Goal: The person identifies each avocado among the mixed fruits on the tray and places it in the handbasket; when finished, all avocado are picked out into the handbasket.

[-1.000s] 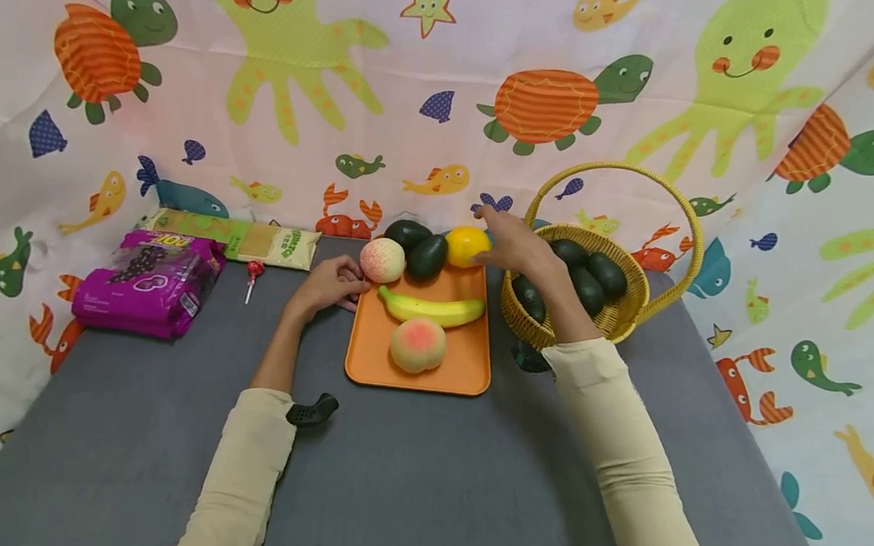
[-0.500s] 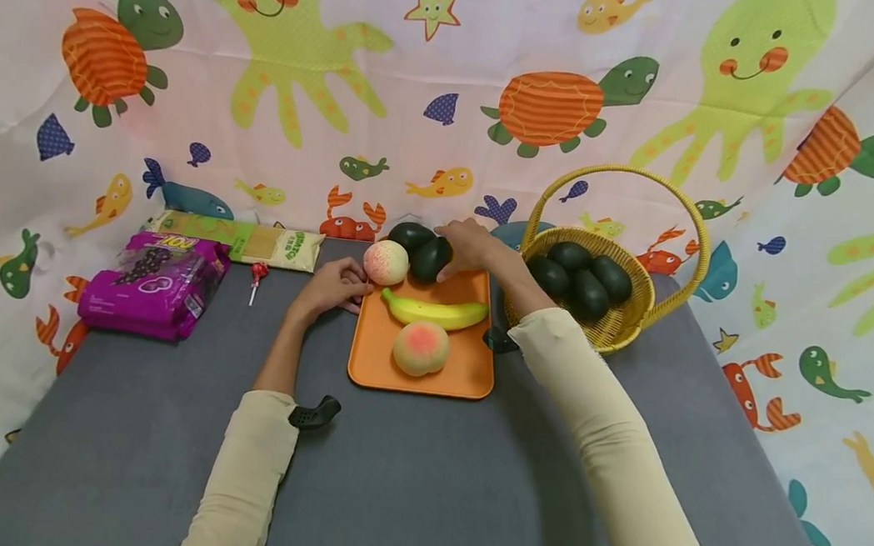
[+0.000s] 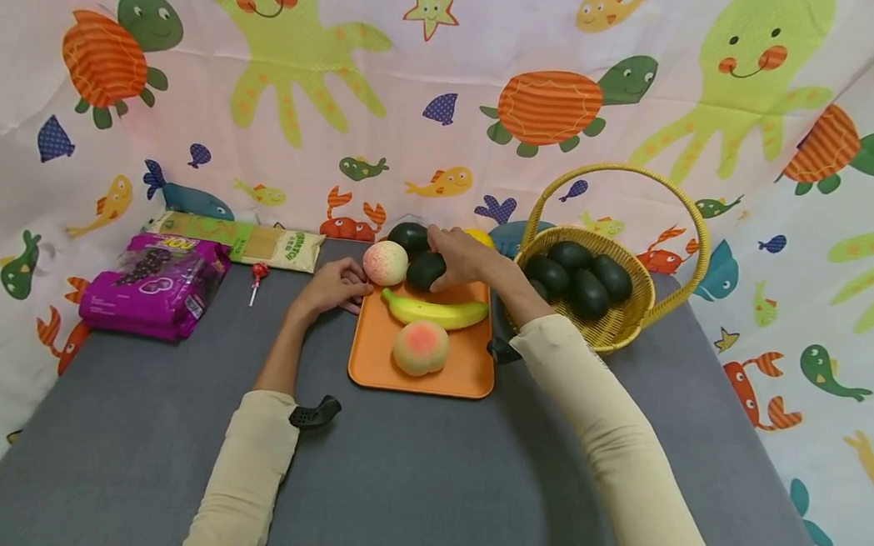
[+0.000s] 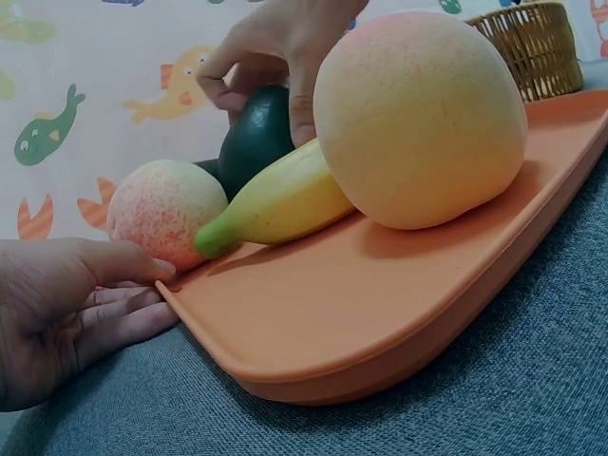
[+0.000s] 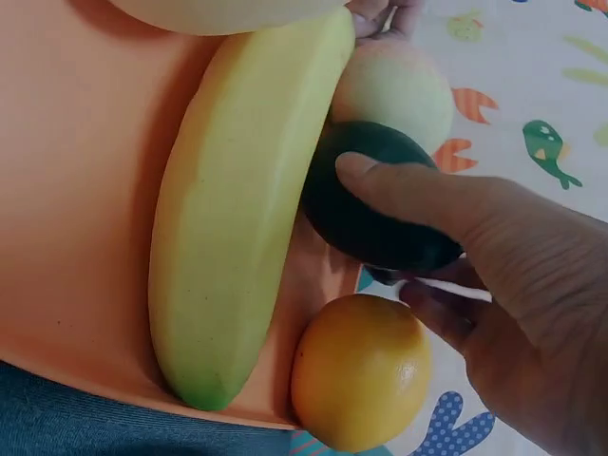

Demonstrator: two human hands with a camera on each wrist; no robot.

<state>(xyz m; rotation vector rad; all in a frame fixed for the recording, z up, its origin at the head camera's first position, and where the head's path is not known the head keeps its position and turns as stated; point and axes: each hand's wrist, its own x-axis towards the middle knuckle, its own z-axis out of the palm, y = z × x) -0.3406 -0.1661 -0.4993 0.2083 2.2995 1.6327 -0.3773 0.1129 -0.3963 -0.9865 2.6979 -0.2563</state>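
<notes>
My right hand [image 3: 459, 256] grips a dark green avocado [image 5: 380, 204], thumb on one side and fingers curled round the other. That avocado is at the back of an orange tray [image 3: 371, 361], in front of a second avocado [image 3: 407, 236]. My left hand [image 4: 81, 309] pinches the tray's back left corner, its thumb on the rim. Beside that thumb sits a speckled pale peach [image 3: 385, 263]. A banana [image 3: 434, 312] lies across the middle of the tray, with a larger blushed peach [image 3: 421, 349] in front. Behind my right hand shows a round yellow-orange fruit [image 5: 361, 370].
A yellow wicker basket [image 3: 632, 327] with a tall handle holds several avocados [image 3: 589, 295] right of the tray. On the left lie a purple package [image 3: 150, 289], a green and tan packet [image 3: 258, 244] and a red lollipop [image 3: 259, 270]. A printed sea-animal cloth [image 3: 448, 98] hangs behind the grey table.
My right hand has moved left from beside the yellow-orange fruit to the front avocado and taken hold of it. The left hand stays at the tray's corner.
</notes>
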